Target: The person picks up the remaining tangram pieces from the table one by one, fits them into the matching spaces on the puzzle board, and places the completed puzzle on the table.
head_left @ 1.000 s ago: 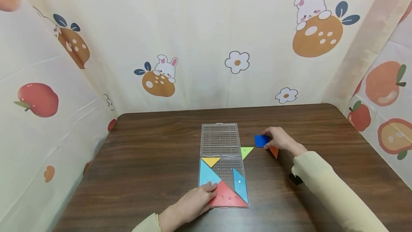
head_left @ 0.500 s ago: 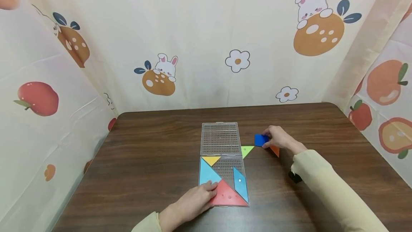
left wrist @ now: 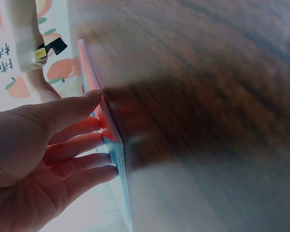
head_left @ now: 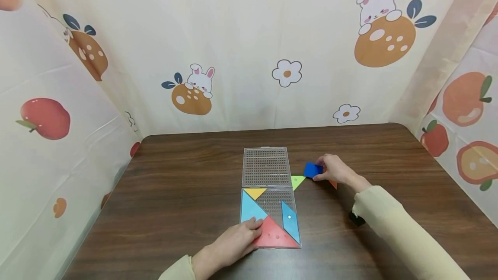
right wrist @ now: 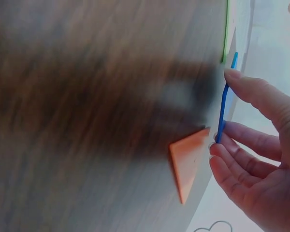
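Note:
My right hand (head_left: 336,170) pinches a flat blue square tangram piece (head_left: 312,170) between thumb and fingers. In the right wrist view the blue piece shows edge-on, lifted off the table. My left hand (head_left: 237,241) rests at the near left corner of a hinged clear plastic case (head_left: 268,200), fingertips on the red triangle (head_left: 276,234) and by the light blue triangle (head_left: 250,208). A yellow triangle (head_left: 255,193) and a blue parallelogram (head_left: 290,223) also lie in that half. From the left wrist, the thumb is at the case's near edge.
The case's lid half (head_left: 266,167), with a dotted grid, lies flat behind. A green triangle (head_left: 297,181) sits against the case's right side. An orange triangle (right wrist: 189,162) lies on the wooden table (head_left: 186,185) under my right hand. A printed curtain (head_left: 241,46) surrounds the table.
My right hand has shifted slightly left with the blue square, which has turned a little and now stands closer to the green triangle. The left hand stays in place.

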A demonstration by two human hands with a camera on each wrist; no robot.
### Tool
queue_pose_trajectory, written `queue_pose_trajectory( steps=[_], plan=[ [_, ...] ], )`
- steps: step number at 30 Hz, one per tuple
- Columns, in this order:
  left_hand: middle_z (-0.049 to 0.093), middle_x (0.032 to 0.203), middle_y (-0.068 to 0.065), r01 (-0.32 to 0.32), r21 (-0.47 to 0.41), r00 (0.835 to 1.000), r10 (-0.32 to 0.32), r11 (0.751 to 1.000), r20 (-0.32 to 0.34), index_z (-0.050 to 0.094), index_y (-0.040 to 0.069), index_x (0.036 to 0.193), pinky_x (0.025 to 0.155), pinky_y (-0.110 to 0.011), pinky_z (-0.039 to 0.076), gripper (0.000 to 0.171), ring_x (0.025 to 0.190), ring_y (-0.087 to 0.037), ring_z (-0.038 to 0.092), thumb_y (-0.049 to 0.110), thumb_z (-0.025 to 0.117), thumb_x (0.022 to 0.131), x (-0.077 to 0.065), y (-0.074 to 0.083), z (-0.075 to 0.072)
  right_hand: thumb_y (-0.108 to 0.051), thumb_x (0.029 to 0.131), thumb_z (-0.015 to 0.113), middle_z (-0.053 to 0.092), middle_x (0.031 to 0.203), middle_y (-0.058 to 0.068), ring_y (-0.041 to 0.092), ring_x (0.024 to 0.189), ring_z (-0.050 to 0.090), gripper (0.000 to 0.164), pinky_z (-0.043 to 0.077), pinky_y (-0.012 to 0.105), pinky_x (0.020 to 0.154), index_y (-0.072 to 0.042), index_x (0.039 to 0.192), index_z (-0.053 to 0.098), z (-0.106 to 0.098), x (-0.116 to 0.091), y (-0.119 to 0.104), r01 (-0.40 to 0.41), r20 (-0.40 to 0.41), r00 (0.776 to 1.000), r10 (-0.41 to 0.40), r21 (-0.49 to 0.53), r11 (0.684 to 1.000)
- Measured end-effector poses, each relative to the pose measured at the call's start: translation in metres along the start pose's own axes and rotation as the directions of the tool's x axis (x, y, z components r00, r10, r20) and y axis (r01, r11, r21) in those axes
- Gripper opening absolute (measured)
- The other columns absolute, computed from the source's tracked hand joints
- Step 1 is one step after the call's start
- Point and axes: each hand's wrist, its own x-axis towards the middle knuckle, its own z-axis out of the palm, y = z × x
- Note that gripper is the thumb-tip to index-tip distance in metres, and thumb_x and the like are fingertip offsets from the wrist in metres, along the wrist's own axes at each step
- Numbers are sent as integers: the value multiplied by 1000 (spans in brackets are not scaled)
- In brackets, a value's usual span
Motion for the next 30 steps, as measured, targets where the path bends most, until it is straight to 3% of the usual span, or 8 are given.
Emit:
queue_pose_trajectory(
  steps=[7,14,23,30],
  plan=[
    [52,123,-11,24,-25,1000,-23,999,22,61,2,112,83,-30,46,31,110,-23,51,19,59,86,0,0,-1,-21,68,77,57,88,17,22,73,53,47,48,33,63,11,97,60,2,-8,-16,-10,-7,1000,10,5,1000],
    [52,123,-11,29,-18,999,-29,999,23,61,2,112,84,-29,45,32,111,-23,50,19,59,86,-1,1,-1,-21,67,78,58,91,16,26,79,56,45,49,40,69,9,97,61,9,-15,-35,70,-26,997,-69,13,997],
    [52,122,-11,19,-2,1000,-19,1000,10,61,2,112,84,-29,45,31,110,-23,51,19,59,86,0,0,0,-23,68,77,58,91,13,23,81,56,44,50,34,72,7,96,62,17,-15,-57,164,4,986,-164,-17,986],
    [52,123,-10,20,-4,1000,-20,1000,9,61,3,112,84,-29,45,31,110,-23,51,20,59,87,0,0,1,-22,68,77,57,93,12,21,81,55,45,50,30,70,7,99,62,24,-16,-74,193,31,981,-193,7,981]
  ],
)
